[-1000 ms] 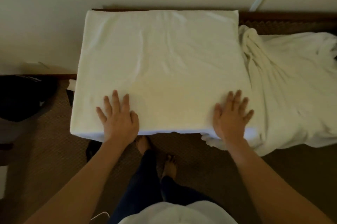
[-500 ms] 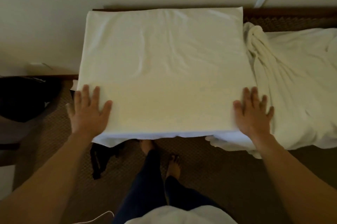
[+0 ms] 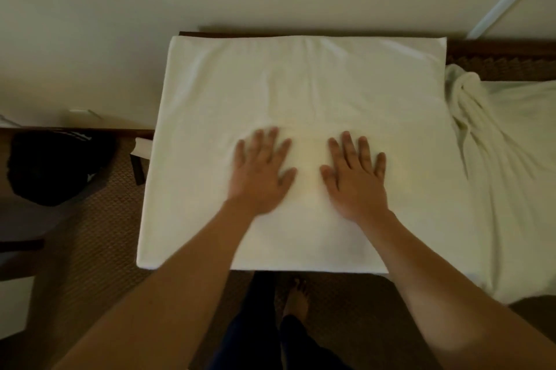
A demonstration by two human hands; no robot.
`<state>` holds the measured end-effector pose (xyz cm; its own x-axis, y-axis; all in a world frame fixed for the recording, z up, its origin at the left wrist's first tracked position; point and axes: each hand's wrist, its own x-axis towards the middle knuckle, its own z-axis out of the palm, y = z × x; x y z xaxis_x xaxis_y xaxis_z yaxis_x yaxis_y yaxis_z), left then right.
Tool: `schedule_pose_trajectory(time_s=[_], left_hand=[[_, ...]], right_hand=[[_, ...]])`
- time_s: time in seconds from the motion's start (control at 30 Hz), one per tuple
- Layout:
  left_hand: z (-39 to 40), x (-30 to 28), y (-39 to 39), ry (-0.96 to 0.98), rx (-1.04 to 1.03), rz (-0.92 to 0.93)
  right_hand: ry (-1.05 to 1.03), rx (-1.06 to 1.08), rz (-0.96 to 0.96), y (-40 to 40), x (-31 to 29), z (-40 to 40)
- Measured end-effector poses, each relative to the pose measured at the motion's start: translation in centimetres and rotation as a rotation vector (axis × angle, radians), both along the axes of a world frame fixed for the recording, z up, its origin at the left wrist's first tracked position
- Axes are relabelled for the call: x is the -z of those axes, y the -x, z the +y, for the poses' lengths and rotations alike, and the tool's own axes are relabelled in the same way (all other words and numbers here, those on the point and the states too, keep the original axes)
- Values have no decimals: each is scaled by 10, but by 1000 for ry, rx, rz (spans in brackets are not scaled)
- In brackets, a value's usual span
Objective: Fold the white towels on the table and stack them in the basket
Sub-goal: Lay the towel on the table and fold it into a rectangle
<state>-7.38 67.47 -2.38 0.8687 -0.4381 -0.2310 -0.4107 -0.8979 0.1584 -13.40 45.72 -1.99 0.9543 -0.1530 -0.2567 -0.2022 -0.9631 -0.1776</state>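
Your left hand (image 3: 260, 172) and right hand (image 3: 355, 175) pressed flat, fingers spread, smoothing the half-folded white towel (image 3: 301, 90); next fold likely toward 3 o'clock.

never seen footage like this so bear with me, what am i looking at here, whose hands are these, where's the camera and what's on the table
There is no machine here: a person is doing the job with bare hands. The one picture comes from a camera worn on their head, looking down, so you see their own forearms and, lower down, their legs and a bare foot.

On the table lies a folded white towel, spread flat. The left hand and the right hand rest flat on it side by side, fingers straight. Neither hand holds anything. To the right lies a crumpled white towel, not yet folded. A dark bag sits on the left. No basket is in view.
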Motion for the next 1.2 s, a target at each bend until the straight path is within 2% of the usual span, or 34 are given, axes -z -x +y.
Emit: schedule_pose_trajectory(time_s=[0.2,0.3,0.33,0.4,0.5,0.57,0.67,0.77,0.9,1.0,1.07,1.13,1.2], left_hand=[[121,-2,-104,-63,-436,12],[132,-13,-118,-15,-675,18],[124,-15,-117,-29,-660,-30],[99,-17,-114,-10,-462,-88],[69,-12,-130,40,-204,-47],[68,-7,-153,36,-202,-20],[88,-2,-177,13,-222,-36],[98,-1,-182,18,-231,-55],[97,1,-182,31,-237,-58],[97,2,-182,33,-237,-49],[93,0,-183,26,-288,-15],[79,-7,-181,47,-286,-21],[60,-11,-175,99,-69,-43]], right_hand=[[42,-13,34,2,-2,-10],[53,73,91,-2,-5,3],[52,116,84,-6,-6,15],[35,118,1,-23,-7,50],[-27,-149,-121,-64,-3,114],[-55,-300,-117,-93,-1,139],[-30,-335,-76,-124,4,123],[75,-135,-31,-144,7,60],[100,352,78,-153,-3,-37],[92,603,76,-158,-9,-44],[61,528,-12,-166,-10,-2],[61,281,-45,-170,-5,48],[49,155,-14,-175,1,79]])
